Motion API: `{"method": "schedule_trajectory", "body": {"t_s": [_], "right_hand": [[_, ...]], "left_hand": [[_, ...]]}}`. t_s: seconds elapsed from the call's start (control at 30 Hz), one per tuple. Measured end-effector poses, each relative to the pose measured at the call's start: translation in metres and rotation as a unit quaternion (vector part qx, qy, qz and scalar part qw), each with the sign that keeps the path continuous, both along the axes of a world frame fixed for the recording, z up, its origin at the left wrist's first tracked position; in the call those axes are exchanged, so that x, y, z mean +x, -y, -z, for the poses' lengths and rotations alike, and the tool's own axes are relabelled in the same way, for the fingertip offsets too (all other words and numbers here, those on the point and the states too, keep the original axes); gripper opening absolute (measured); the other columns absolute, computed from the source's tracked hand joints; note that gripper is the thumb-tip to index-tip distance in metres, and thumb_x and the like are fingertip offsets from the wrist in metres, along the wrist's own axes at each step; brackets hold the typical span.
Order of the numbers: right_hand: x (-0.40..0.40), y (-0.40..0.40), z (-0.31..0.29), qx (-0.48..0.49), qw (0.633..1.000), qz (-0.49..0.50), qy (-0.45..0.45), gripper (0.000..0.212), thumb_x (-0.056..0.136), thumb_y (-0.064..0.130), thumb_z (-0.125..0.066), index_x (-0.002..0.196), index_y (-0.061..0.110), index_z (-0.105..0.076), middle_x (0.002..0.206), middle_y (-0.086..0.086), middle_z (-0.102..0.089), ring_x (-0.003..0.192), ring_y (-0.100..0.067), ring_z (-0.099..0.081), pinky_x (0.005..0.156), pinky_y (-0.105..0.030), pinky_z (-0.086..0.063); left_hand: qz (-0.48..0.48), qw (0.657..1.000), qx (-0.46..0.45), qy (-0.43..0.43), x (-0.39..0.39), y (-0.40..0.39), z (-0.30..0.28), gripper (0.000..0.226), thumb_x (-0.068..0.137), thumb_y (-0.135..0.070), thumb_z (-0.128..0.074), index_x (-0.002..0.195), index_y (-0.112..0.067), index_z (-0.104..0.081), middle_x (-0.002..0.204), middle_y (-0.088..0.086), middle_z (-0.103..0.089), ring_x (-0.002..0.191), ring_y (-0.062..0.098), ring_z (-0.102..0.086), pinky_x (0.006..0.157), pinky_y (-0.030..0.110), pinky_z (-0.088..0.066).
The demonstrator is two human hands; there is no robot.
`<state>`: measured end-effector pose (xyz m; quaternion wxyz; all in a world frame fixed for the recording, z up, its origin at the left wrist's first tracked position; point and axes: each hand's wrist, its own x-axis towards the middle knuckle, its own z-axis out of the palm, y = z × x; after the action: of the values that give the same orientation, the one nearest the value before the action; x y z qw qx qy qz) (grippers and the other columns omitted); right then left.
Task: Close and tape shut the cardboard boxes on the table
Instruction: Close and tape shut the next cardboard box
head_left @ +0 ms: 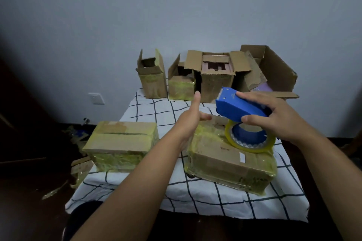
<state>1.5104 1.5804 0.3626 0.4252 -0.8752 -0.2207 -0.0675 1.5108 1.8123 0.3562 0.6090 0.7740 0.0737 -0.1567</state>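
Presumably light yet stiff, the taped cardboard box is steadied by the straight-fingered left hand while right-hand fingers clamp the tape dispenser.

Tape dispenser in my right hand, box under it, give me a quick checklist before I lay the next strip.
1. Grip on tape dispenser: right hand holds its blue body. Ok.
2. Tape roll loaded: yellowish roll sits on the hub. Ok.
3. Near box closed: flaps down, already wrapped in tape. Ok.
4. Left hand steadying that box: open at its far left edge, contact unclear. Cannot tell.
5. Loose tape end ready: not visible. Cannot tell.
6. Back row of boxes closed: flaps stand open. Not ok.
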Motion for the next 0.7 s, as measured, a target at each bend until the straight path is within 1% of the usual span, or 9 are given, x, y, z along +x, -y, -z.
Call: {"method": "schedule_trajectory", "body": {"t_s": [0.1, 0.2, 0.23, 0.3, 0.37, 0.4, 0.47, 0.53, 0.7], "right_hand": [[0.002, 0.0, 0.001, -0.022, 1.0, -0.01, 0.003, 0.061, 0.086, 0.02, -0.077, 0.129, 0.054, -0.052, 0.127, 0.03, -0.051, 0.112, 0.009, -0.052, 0.085, -0.002, -0.04], [0.002, 0.002, 0.002, -0.023, 1.0, -0.008, 0.001, 0.058, 0.08, 0.037, -0.073, 0.131, 0.055, -0.052, 0.127, 0.032, -0.052, 0.115, 0.006, -0.052, 0.087, -0.006, -0.042], [0.002, 0.002, 0.002, -0.022, 1.0, -0.009, 0.0, 0.058, 0.078, 0.04, -0.072, 0.131, 0.055, -0.053, 0.127, 0.031, -0.053, 0.116, 0.004, -0.053, 0.087, -0.007, -0.042], [0.002, 0.002, 0.002, -0.019, 1.0, -0.013, 0.001, 0.059, 0.075, 0.049, -0.069, 0.131, 0.055, -0.053, 0.129, 0.029, -0.054, 0.117, 0.003, -0.053, 0.087, -0.007, -0.043], [0.001, 0.002, 0.002, -0.013, 1.0, -0.016, -0.002, 0.058, 0.074, 0.05, -0.068, 0.13, 0.055, -0.053, 0.129, 0.028, -0.053, 0.117, 0.004, -0.052, 0.087, -0.005, -0.042], [0.001, 0.002, 0.001, -0.013, 1.0, -0.016, -0.004, 0.058, 0.075, 0.048, -0.068, 0.13, 0.056, -0.053, 0.13, 0.027, -0.053, 0.117, 0.005, -0.052, 0.086, -0.004, -0.042], [0.002, 0.001, 0.001, -0.019, 1.0, -0.014, -0.007, 0.057, 0.076, 0.046, -0.068, 0.13, 0.056, -0.053, 0.131, 0.026, -0.053, 0.117, 0.005, -0.052, 0.086, -0.006, -0.043], [0.002, 0.0, 0.0, -0.03, 0.999, -0.015, -0.009, 0.058, 0.075, 0.051, -0.067, 0.131, 0.057, -0.052, 0.132, 0.025, -0.053, 0.118, 0.003, -0.052, 0.087, -0.012, -0.043], [0.002, -0.005, -0.004, -0.017, 1.0, -0.014, -0.013, 0.059, 0.071, 0.057, -0.068, 0.128, 0.055, -0.054, 0.128, 0.027, -0.054, 0.115, 0.003, -0.054, 0.088, -0.015, -0.043]], "left_hand": [[-0.009, 0.999, -0.037, -0.026, 0.011, 0.005, -0.003, 0.083, 0.09, -0.079, -0.025, 0.102, -0.014, -0.076, 0.123, 0.0, -0.067, 0.132, 0.019, -0.041, 0.114, 0.046, -0.016], [-0.025, 0.997, -0.067, -0.026, 0.018, 0.006, -0.002, 0.057, 0.088, -0.068, -0.052, 0.093, -0.017, -0.076, 0.116, -0.002, -0.071, 0.13, 0.019, -0.044, 0.111, 0.044, -0.02], [-0.032, 0.996, -0.078, -0.018, 0.019, 0.005, 0.0, 0.045, 0.089, -0.058, -0.059, 0.09, -0.017, -0.075, 0.109, -0.002, -0.073, 0.124, 0.018, -0.048, 0.107, 0.04, -0.025], [-0.037, 0.994, -0.1, -0.01, 0.02, 0.003, 0.0, 0.029, 0.092, -0.038, -0.065, 0.101, -0.013, -0.075, 0.102, -0.003, -0.074, 0.104, 0.01, -0.057, 0.085, 0.023, -0.036], [-0.041, 0.992, -0.12, -0.008, 0.02, 0.002, 0.0, 0.026, 0.093, -0.027, -0.065, 0.109, -0.007, -0.073, 0.097, -0.002, -0.073, 0.082, 0.002, -0.061, 0.061, 0.014, -0.043], [-0.043, 0.991, -0.124, -0.004, 0.02, 0.001, 0.001, 0.026, 0.094, -0.024, -0.064, 0.109, -0.005, -0.073, 0.093, -0.001, -0.072, 0.073, 0.0, -0.063, 0.058, 0.013, -0.045], [-0.039, 0.993, -0.11, 0.007, 0.019, 0.0, 0.001, 0.025, 0.094, -0.025, -0.063, 0.108, -0.007, -0.073, 0.092, 0.0, -0.073, 0.073, 0.001, -0.065, 0.073, 0.018, -0.044], [-0.018, 0.997, -0.077, 0.015, 0.019, 0.001, 0.0, 0.024, 0.094, -0.031, -0.063, 0.105, -0.011, -0.073, 0.095, 0.0, -0.075, 0.086, 0.004, -0.066, 0.085, 0.027, -0.039], [-0.03, 0.998, -0.023, 0.055, 0.021, -0.004, -0.003, 0.021, 0.095, -0.025, -0.063, 0.075, -0.018, -0.063, 0.07, -0.002, -0.063, 0.075, 0.011, -0.058, 0.075, 0.027, -0.042]]}}
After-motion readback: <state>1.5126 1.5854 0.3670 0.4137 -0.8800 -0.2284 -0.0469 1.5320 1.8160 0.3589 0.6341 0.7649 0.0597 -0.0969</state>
